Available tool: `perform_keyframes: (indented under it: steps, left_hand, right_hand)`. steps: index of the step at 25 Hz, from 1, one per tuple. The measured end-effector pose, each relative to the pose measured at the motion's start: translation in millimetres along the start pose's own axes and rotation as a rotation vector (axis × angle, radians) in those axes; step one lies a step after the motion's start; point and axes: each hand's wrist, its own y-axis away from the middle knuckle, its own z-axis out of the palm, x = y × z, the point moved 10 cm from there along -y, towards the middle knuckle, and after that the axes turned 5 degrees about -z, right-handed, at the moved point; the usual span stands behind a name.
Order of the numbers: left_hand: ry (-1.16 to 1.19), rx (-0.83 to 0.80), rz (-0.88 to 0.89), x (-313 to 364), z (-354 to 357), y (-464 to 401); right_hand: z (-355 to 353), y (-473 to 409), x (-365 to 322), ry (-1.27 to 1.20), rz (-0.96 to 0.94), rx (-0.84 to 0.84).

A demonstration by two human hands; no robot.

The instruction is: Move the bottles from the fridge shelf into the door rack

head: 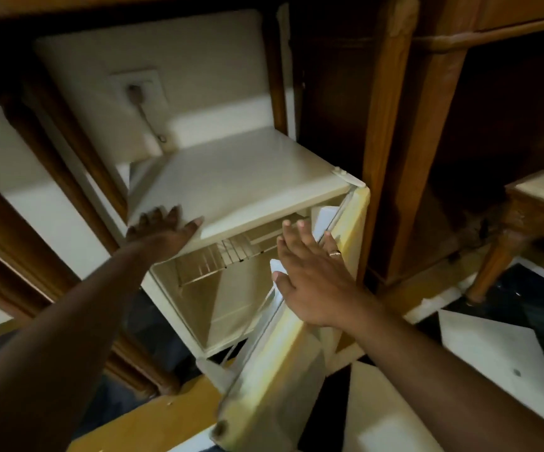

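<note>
Fridge door [274,370] ajar; right hand [313,272] open, fingers spread — left hand [160,231] flat, open on fridge top [241,181].

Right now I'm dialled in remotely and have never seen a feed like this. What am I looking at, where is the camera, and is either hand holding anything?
There is no machine here: a person is working with two bare hands, and the single picture comes from a wide-angle camera on their head, looking forward and down. That is why both forearms reach in from the bottom corners.

In the middle is a small white fridge set among wooden furniture, with its door swung open toward the camera. The left hand rests flat on the front left corner of the fridge top. The right hand, with a ring on one finger, is spread open over the upper edge of the door. Neither hand holds anything.

Inside you can see a wire shelf. No bottles show in this view; the door rack is mostly hidden behind the right hand and the door edge.
</note>
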Motion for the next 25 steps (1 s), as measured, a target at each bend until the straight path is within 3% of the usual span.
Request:
perform_keyframes:
  steps: [2, 5, 10, 19, 25]
  left_hand:
    - [-0.006, -0.114, 0.041, 39, -41, 77]
    - [-0.010, -0.146, 0.019, 41, -59, 98]
    - [-0.075, -0.104, 0.019, 41, -61, 97]
    - [-0.160, 0.033, 0.053, 39, -60, 93]
    - [0.032, -0.269, 0.039, 32, -68, 133]
  right_hand:
    - [4, -31, -18, -0.004, 0.007, 0.005]
    - [12, -72, -31, 0.024, 0.042, -0.022]
    - [24, -129, -30, 0.044, 0.153, -0.070]
    - [20, -150, -24, 0.115, 0.057, 0.035]
    - [1, -139, -7, 0.009, 0.109, -0.191]
